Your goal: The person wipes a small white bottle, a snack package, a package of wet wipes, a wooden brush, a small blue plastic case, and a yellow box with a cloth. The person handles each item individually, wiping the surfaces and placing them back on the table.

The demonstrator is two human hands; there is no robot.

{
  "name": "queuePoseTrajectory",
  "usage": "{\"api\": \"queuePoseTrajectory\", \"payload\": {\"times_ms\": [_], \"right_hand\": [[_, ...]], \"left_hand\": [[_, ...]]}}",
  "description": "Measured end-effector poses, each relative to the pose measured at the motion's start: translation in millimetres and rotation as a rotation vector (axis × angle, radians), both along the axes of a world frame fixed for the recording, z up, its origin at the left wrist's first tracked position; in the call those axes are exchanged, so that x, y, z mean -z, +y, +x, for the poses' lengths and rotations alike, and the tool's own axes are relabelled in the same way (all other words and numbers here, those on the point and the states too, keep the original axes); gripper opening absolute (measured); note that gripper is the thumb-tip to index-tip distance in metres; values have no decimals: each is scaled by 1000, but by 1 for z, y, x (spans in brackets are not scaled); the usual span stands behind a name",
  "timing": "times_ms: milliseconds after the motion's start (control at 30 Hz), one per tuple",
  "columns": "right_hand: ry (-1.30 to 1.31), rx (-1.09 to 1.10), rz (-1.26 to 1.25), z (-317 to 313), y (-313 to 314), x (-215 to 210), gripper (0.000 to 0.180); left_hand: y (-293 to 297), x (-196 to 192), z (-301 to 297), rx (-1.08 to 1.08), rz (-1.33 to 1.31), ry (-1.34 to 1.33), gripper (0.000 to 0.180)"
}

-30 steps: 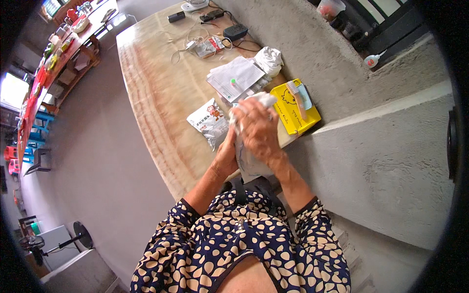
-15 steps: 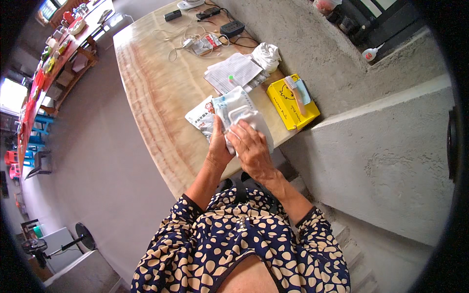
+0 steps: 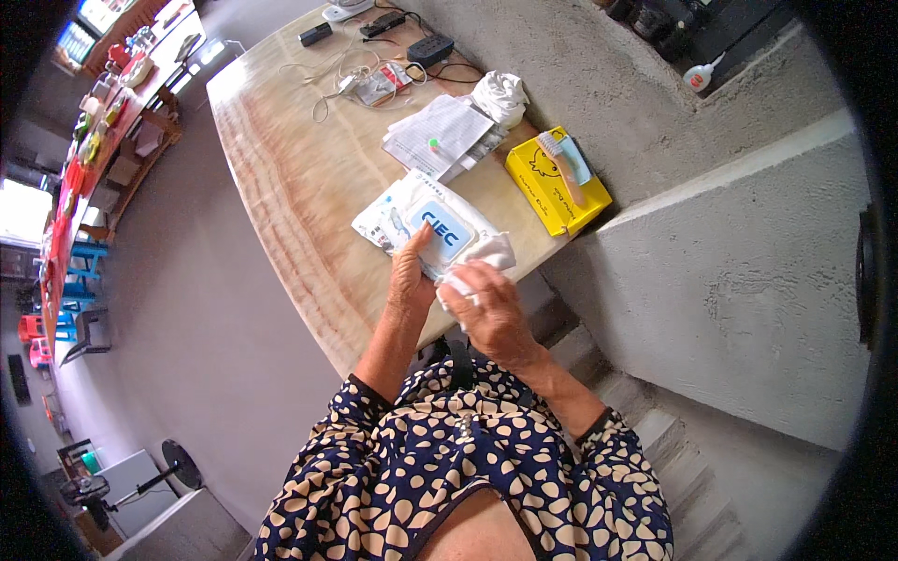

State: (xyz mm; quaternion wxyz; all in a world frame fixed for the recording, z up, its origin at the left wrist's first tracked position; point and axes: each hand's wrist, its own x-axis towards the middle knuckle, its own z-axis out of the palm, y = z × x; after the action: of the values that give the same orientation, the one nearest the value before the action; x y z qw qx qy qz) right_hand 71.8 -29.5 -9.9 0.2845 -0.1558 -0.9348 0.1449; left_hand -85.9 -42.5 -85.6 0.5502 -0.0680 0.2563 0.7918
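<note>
Pressing down with my left hand (image 3: 409, 271), I have the thumb and fingers laid flat on a white wet-wipe packet (image 3: 440, 224) with a blue label, which lies at the near edge of the long stone-patterned table (image 3: 281, 159). That hand is mostly open, fingers stretched forward over the packet's near end, gripping nothing, only steadying it. My right hand (image 3: 488, 309) is just beside it, off the table's edge, with its fingers curled around a white wipe (image 3: 482, 257) that bunches up above my knuckles and touches the packet's right corner. So the right hand is closed on the wipe, though I cannot tell whether the sheet is free of the packet or joined to it. Under the packet's left side a flatter printed sachet (image 3: 374, 220) pokes out.

Farther along the table, to the right, a yellow box (image 3: 552, 192) sits against the grey concrete wall (image 3: 748, 271), with a brush (image 3: 559, 161) lying on top of it. Behind the packet lies a loose stack of white papers (image 3: 438, 136), and a crumpled white cloth (image 3: 500, 93) rests just beyond them. At the far end there is a tangle of thin cables (image 3: 351, 75) with a black adapter (image 3: 430, 47) and other small dark devices. My patterned dark sleeves (image 3: 355, 397) come up from the lower edge, both forearms bare toward the wrists.
</note>
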Motion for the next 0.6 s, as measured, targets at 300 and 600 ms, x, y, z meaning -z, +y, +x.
{"api": "queuePoseTrajectory", "payload": {"times_ms": [300, 600], "right_hand": [[146, 238, -235, 23, 56, 11, 33], [138, 250, -749, 6, 56, -4, 38]], "left_hand": [[-8, -9, -7, 99, -46, 99, 43], [-5, -27, 13, 130, -111, 117, 36]]}}
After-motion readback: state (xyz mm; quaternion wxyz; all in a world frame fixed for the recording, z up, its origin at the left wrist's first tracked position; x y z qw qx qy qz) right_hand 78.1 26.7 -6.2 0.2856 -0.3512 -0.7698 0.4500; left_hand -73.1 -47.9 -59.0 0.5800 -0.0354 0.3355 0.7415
